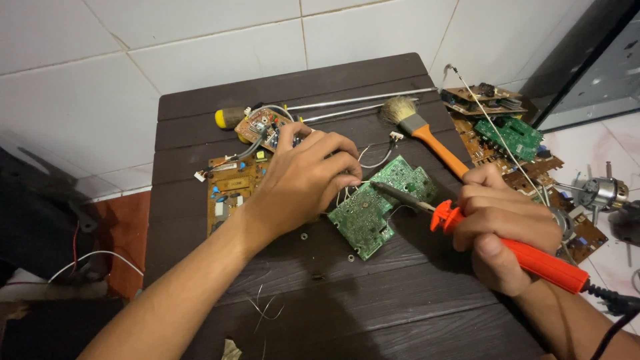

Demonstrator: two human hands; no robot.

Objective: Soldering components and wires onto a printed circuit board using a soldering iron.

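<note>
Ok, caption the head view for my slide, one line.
Right hand aims an orange soldering iron at a green circuit board steadied by the left hand.

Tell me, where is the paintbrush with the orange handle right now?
The paintbrush lies on the dark wooden table, toward its far right side, just beyond the right hand and the green circuit board.
</note>
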